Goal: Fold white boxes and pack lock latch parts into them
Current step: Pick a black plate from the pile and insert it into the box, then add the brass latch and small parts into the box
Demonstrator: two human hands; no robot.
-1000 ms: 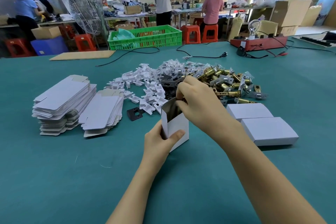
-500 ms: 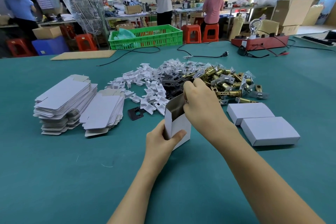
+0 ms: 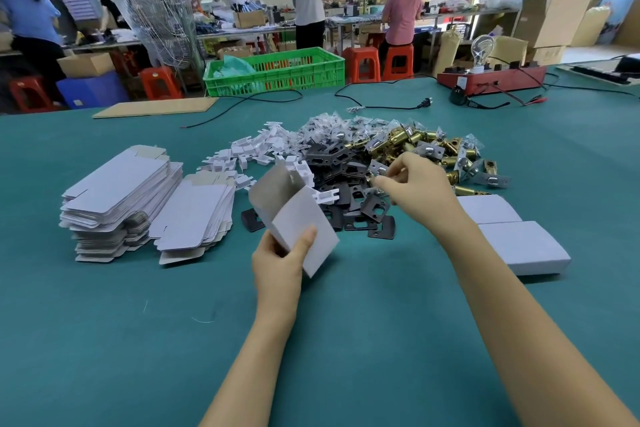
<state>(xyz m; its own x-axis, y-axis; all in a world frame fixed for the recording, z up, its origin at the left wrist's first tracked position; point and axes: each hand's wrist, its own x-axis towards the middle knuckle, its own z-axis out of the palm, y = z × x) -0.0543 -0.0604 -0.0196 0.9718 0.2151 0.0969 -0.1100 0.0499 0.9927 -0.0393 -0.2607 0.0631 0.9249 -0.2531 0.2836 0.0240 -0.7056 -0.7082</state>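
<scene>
1. The left hand [image 3: 278, 262] grips a partly folded white box [image 3: 294, 215] by its lower corner, thumb across the white front panel and the other fingers behind it; the box is lifted off the green table [image 3: 104, 340] and tilted, its open end pointing up and away to the left, with the grey inside showing.
2. The right hand [image 3: 417, 191] hovers to the right of the box, apart from it, over the heap of parts. Its fingers are loosely bent with thumb and forefinger drawn towards each other (whether anything is pinched between them cannot be told).
3. Directly beyond and under the right hand lie dark strike plates [image 3: 349, 184]; further out and to its right is a pile of brass latch bolts [image 3: 433, 152], many in clear bags.
4. Beyond the left hand, small white plastic inserts [image 3: 256, 152] are scattered.
5. Well to the left of the left hand sit two stacks of flat box blanks [image 3: 117, 194], side by side and touching.
6. Just right of the right forearm, two closed white boxes [image 3: 519, 243] lie on the table, one touching the other.
</scene>
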